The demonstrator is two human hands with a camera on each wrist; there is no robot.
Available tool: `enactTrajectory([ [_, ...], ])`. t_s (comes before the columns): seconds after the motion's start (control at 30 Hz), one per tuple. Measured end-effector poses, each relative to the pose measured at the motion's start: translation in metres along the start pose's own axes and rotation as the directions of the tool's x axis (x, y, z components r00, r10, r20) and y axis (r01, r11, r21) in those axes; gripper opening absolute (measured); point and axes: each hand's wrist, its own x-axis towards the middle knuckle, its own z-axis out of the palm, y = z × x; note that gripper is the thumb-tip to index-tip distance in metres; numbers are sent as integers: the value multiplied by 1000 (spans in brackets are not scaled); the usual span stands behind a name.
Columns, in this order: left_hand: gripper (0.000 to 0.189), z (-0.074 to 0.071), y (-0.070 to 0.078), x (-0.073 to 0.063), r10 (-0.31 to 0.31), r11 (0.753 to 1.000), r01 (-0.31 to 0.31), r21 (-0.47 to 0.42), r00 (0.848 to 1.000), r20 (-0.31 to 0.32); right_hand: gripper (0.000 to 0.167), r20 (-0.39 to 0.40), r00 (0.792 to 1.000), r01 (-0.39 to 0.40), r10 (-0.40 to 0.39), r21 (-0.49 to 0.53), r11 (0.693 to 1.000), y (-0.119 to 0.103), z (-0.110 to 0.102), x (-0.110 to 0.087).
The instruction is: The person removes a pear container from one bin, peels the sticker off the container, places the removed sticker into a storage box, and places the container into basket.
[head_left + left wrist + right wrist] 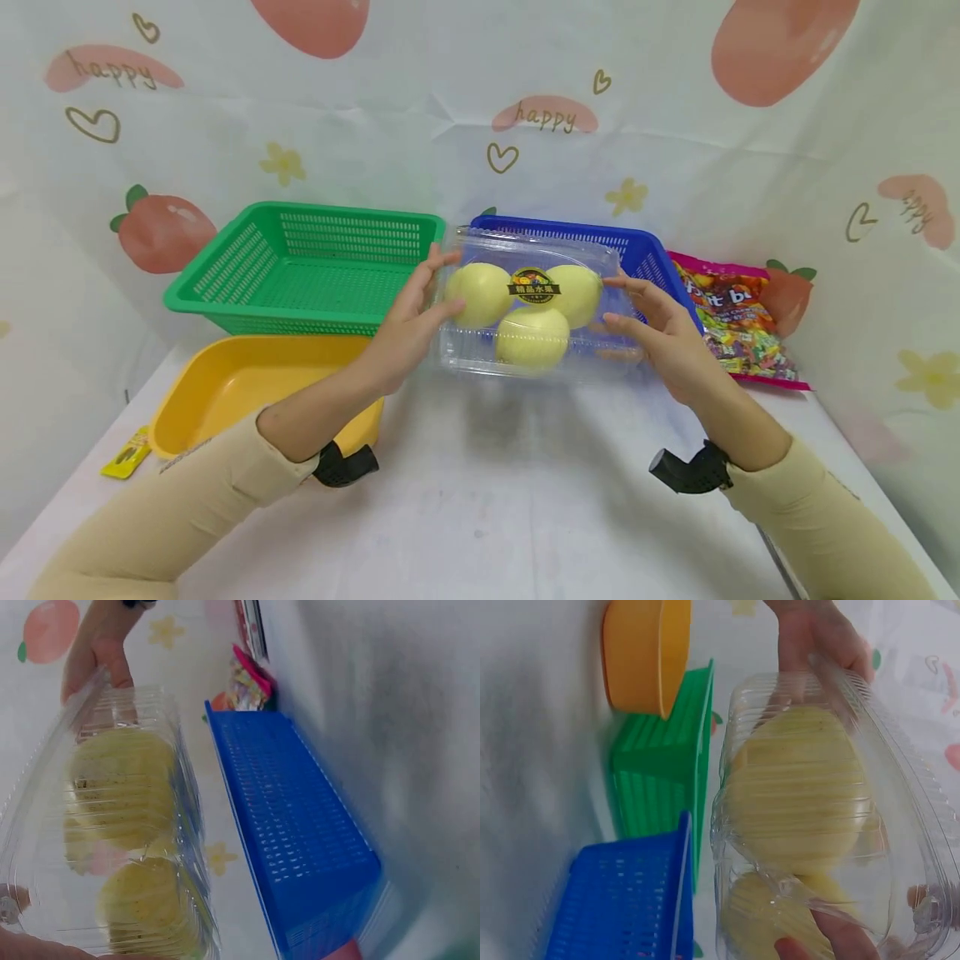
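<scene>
Box, clear ridged plastic (472,354), lidded: being held tilted in the air above the tabletop, in front of the blue basket. Three round, pale yellow-green fruits (532,337) are being contained, and a black-and-gold oval label (534,286) is being displayed on the lid.

Handling, as judged: moderate weight, most of it being supplied by the fruits; thin walls, springy and smooth, easily dented if squeezed; fruits liable to be rolled and bruised if tipped. Best hold: both short ends, the base being supported and the lid edge kept pressed.

Left hand (411,329): the left end is being gripped, thumb on the near side, fingers wrapped behind. Right hand (667,342): the right end is being pinched between thumb and bent fingers.

Surroundings: a blue perforated plastic basket (652,258) is being partly hidden by the box. To its left, a green rectangular perforated basket (315,321) is being fronted by a yellow-orange plastic tub (247,367), with a small yellow packet (127,454) being placed beside it. At right, a pink-edged bag of wrapped sweets (738,317) is being displayed. All are being carried by a white-covered tabletop (480,517).
</scene>
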Motion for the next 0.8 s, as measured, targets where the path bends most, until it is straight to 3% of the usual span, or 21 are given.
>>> enactTrajectory([
  [0.23, 54, -2, -3, -19, 16, 1000, -16, 6, 1000, 16, 41, -30, 999, 26, -29, -99, 995, 5, 9, -14],
  [0.6, 54, -1, -15, -44, 3, 1000, -3, 29, 1000, 8, 41, -15, 996, 82, -84, -105, 991, 19, 20, -30],
  [0.8, 56, 5, -23, -60, 47, 997, -47, 61, 999, -5, 42, 11, 995, 104, -104, -69, 992, 30, 25, -42],
])
